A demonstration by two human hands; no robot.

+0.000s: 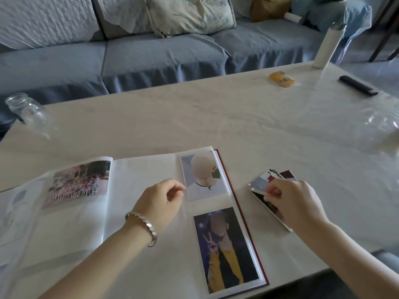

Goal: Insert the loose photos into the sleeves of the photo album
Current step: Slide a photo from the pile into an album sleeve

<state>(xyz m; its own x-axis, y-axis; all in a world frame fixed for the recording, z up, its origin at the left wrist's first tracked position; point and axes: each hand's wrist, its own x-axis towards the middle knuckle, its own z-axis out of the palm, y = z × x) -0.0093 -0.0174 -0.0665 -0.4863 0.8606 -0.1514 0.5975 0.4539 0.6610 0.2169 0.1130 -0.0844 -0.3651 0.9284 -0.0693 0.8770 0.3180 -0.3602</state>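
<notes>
Picking the next print from the pile, head view

My right hand (295, 203) is curled over the stack of loose photos (258, 186), thumb and fingers pinching its top print; the stack lies on the desk (216, 117) just right of the photo album (140, 169), long axis slanting from far-left to near-right; my left hand (160, 203) rests on the open page, fingers loosely curled, holding nothing I can see, beside the upper portrait (203, 175); the right hand is nearer, so I judge the print must travel leftward.
</notes>
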